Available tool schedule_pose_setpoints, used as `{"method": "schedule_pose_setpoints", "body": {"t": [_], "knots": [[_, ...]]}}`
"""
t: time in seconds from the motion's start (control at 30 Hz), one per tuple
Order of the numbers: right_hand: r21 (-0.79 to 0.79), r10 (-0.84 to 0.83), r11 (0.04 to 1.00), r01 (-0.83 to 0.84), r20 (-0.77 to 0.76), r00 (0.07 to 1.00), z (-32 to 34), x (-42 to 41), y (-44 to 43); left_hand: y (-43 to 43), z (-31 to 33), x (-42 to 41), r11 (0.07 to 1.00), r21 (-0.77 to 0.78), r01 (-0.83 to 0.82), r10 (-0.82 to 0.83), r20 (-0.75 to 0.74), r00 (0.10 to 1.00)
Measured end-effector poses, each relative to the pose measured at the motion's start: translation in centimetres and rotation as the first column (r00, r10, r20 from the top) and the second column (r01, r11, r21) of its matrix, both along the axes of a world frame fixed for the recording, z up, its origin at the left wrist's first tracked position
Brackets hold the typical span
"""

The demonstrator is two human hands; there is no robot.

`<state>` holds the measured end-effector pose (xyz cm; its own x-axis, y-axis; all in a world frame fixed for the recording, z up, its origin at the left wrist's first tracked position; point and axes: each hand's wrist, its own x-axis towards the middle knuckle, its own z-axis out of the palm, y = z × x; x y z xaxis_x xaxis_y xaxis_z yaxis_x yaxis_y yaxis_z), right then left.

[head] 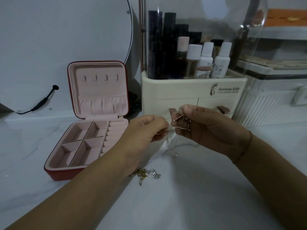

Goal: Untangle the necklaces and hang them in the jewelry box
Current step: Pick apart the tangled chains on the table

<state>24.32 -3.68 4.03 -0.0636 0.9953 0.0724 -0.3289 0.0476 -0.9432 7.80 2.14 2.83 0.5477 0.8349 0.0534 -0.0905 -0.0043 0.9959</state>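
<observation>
Two hands engaged: left hand and right hand each pinch tangled necklaces; best teased apart slack, never tugged. Hooks in jewelry box vacant.

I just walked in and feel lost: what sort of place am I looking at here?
Probably a home dressing table: a round mirror stands at the back, a cosmetics organiser holds bottles, and an open jewelry box sits beside tangled necklaces.

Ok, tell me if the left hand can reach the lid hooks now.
Probably yes: the lid stands open, hooks bare, nothing between. But the left hand pinches a chain the right hand also holds.
</observation>
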Motion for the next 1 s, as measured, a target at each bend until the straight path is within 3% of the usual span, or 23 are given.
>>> {"method": "schedule_pose_setpoints", "body": {"t": [0.23,0.4,0.63,0.7,0.87,1.0], "knots": [[0.014,0.003,1.000,-0.004,0.055,0.998,-0.2,0.3,0.2,0.5,-0.1,0.2,0.997,-0.073,-0.001,0.006,0.066,0.998],[-0.005,-0.139,0.989,0.146,0.269,0.953,-0.3,1.0,0.2,1.3,0.6,-0.4,0.938,-0.317,0.140,-0.031,0.326,0.945],[-0.055,-0.193,0.970,0.237,0.418,0.888,-0.3,1.5,0.2,1.5,0.6,-0.6,0.887,-0.389,0.247,-0.048,0.456,0.889],[-0.067,-0.189,0.970,0.235,0.405,0.895,-0.3,1.8,0.3,1.7,0.6,-0.7,0.902,-0.365,0.230,-0.046,0.448,0.893],[-0.074,-0.310,0.930,0.359,0.366,0.878,-0.1,2.3,0.2,1.7,0.2,-0.7,0.973,-0.210,0.094,-0.049,0.210,0.976],[-0.021,-0.365,0.921,0.390,0.309,0.878,0.0,2.0,0.3,1.4,0.3,-0.5,0.983,-0.176,0.046,-0.021,0.137,0.990]]}}
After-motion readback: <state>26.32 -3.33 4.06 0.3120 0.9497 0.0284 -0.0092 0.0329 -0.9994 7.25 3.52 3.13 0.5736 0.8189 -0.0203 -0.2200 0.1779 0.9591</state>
